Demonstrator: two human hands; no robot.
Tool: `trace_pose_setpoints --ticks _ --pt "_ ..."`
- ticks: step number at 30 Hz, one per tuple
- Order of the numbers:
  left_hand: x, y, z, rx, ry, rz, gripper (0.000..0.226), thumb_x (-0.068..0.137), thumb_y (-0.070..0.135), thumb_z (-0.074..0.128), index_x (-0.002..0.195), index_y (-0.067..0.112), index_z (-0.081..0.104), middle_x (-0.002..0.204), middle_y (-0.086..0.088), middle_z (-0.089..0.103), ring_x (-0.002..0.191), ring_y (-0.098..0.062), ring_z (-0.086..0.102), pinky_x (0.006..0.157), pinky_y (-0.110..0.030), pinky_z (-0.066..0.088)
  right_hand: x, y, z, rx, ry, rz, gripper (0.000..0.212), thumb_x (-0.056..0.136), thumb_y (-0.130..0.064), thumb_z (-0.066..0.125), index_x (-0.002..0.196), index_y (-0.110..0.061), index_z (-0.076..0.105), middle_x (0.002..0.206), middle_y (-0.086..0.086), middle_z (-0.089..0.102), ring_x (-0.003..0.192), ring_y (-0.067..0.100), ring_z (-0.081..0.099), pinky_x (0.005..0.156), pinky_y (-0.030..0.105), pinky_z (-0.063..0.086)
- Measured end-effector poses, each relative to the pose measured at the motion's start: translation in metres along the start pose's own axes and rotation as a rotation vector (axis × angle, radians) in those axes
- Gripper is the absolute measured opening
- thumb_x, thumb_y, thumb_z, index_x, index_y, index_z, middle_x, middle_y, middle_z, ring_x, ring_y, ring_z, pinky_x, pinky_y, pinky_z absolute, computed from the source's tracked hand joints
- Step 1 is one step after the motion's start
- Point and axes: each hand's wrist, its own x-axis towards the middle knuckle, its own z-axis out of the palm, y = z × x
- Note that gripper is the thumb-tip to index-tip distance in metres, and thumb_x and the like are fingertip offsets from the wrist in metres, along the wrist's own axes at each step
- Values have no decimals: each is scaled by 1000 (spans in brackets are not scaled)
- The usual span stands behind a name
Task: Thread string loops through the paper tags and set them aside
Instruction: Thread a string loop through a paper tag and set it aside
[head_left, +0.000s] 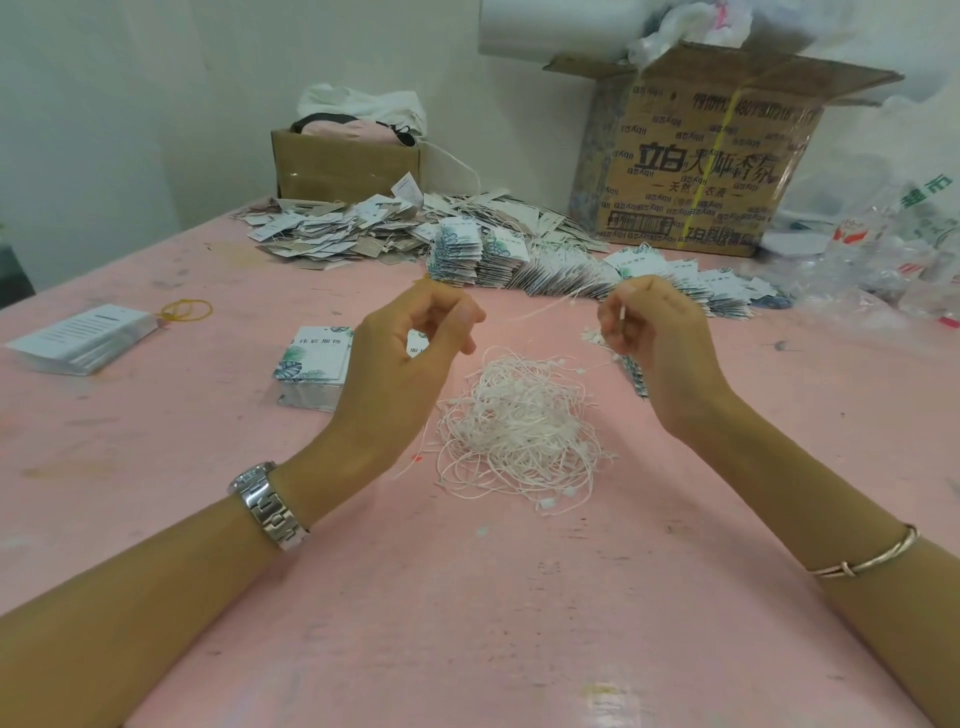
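L hand (415, 338) pinches one end of string loop (550, 308) | R hand (654, 332) pinches other end, above surface (467, 597) | string pile (519, 431) btwn my wrists | tag stack (311, 364) just behind L hand

A scuffed pink table (156, 426) stands against white walls (130, 93), two cardboard boxes (696, 171) at its far edge.

Left of the string pile (519, 431), the left hand (405, 364) covers part of a leaf-printed tag stack (306, 364); right of it, the right hand (660, 343) hides most of a second tag stack (636, 379). Beyond it, the stretched string (540, 310) blurs.
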Motion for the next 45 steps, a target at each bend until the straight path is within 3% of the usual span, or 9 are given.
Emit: trace_pose_setpoints --ticks 8,11,15,21,25,29,34,40,45 --pt "-3 3 0 186 -95 38 33 95 40 56 125 29 62 114 16 63 94 -3 54 77 -6 34 -6 -4 3 -213 -367 -163 13 95 -12 57 83 -14 64 71 -2 65 64 12 52 63 20 42" --pt "-5 6 2 218 -237 46 46 93 48 52 136 34 54 126 26 55 117 -1 48 103 -28 33 -13 -3 8 -277 -468 -223 11 90 -23 66 93 -15 73 73 2 67 68 19 59 68 44 48" --pt "-9 8 6 153 -295 1 29 88 47 58 110 33 72 94 19 72 111 -7 53 102 -44 39 -13 -2 10 -319 -447 -273 9 88 -28 70 92 -21 75 78 11 69 72 36 58 68 58 45" --pt "-4 9 1 104 -167 -8 19 91 45 55 80 39 68 80 10 73 92 -9 62 107 -48 35 -4 -3 0 -302 -215 -161 8 87 -14 66 80 -16 69 72 -1 63 70 12 53 70 21 43" --pt "-5 8 1 84 -103 -44 22 95 38 56 83 29 71 69 11 66 82 -8 63 104 -51 38 5 0 -9 -538 -64 68 27 86 0 57 66 -15 66 60 -3 60 55 8 47 60 26 34" --pt "-4 5 2 88 -97 -46 25 94 40 57 83 24 73 65 10 64 77 -10 62 96 -39 45 6 -1 -13 -721 -105 213 27 82 -1 57 62 -13 68 57 -4 61 49 2 50 47 15 36" --pt "-4 4 2 51 -144 -70 26 84 52 60 64 39 68 75 5 74 85 -18 69 87 -14 44 -5 -2 -5 -1096 -320 165 17 92 -18 60 87 -17 77 95 0 73 82 15 62 71 28 48" --pt "-9 4 5 91 -226 -54 31 85 55 61 75 30 75 62 10 69 68 -18 65 73 -31 49 -30 -14 23 -447 -527 -141 31 101 -30 47 122 -13 62 110 -4 68 109 11 61 94 24 47" --pt "-13 7 6 172 -251 12 36 89 57 55 75 32 76 58 13 65 64 -17 56 69 -26 45 -35 -12 29 -262 -650 -68 24 98 -12 45 105 9 56 81 1 62 78 18 56 78 27 47"
